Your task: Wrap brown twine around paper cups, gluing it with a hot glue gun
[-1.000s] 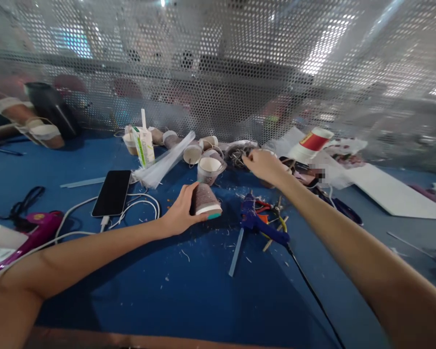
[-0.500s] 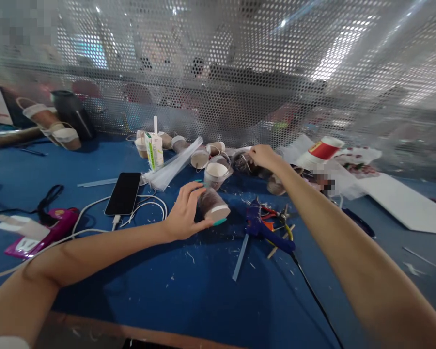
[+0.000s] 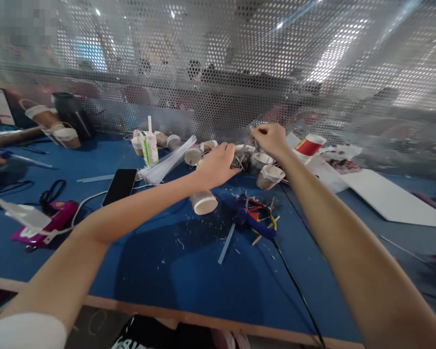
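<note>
My left hand reaches over the cups, its fingers and thumb curved around the left side of a bunch of grey-brown strands; the fingertips are partly hidden. Just above and to the right of that bunch, my right hand is closed in a pinch; what lies between its fingertips is too small to make out. Below my left hand a wrapped paper cup lies on its side, untouched. Two more cups stand under my right hand, a nearer cup and one behind it.
On the blue table lie a blue glue gun with a cord, pliers, a phone and clear glue sticks. A drink carton stands behind. A red-and-white paper cup, white board and perforated metal screen are beyond.
My left hand has let go of the lying cup and moved up and right to the strands. My right hand has risen slightly from the strands. Another person's hand appears at the far left.
</note>
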`<act>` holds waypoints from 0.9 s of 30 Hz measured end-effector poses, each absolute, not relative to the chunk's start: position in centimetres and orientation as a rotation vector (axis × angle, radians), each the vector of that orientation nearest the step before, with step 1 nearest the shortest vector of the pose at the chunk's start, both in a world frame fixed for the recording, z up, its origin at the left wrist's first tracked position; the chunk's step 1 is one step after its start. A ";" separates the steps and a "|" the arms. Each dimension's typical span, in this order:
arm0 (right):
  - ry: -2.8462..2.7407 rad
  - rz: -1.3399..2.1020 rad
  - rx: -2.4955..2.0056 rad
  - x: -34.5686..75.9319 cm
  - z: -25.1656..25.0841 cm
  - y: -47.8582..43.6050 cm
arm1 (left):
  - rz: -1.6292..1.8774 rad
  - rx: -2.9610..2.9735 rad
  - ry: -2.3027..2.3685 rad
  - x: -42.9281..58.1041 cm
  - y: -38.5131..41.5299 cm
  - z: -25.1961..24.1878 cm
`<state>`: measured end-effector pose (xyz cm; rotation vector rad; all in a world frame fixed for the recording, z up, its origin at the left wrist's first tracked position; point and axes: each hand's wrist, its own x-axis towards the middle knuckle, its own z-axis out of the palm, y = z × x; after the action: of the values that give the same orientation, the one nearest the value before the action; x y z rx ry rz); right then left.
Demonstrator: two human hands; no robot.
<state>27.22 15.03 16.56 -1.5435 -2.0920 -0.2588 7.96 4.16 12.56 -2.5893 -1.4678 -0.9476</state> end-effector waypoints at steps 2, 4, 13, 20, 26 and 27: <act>-2.117 -0.220 -1.483 27.1 16.8 14.6 | -1.019 -2.561 -1.512 9.5 6.2 13.4; -2.142 -0.191 -1.437 26.9 16.8 14.1 | -1.040 -2.616 -1.568 10.7 8.2 14.1; -2.087 -0.192 -1.397 26.9 16.6 13.1 | -1.100 -2.784 -1.440 11.0 13.7 15.9; -1.989 -0.073 -1.434 27.9 14.9 14.2 | -1.081 -2.819 -1.341 8.0 14.2 17.2; -1.983 0.244 -1.304 25.8 13.6 14.7 | -1.173 -2.890 -1.322 7.6 13.9 16.3; -1.998 0.318 -1.308 25.5 13.4 14.7 | -1.197 -2.880 -1.341 7.6 13.7 16.1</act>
<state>25.49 14.66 13.36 -1.3080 -1.9984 0.3182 7.57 13.68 16.14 -2.8804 -1.3409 -1.1965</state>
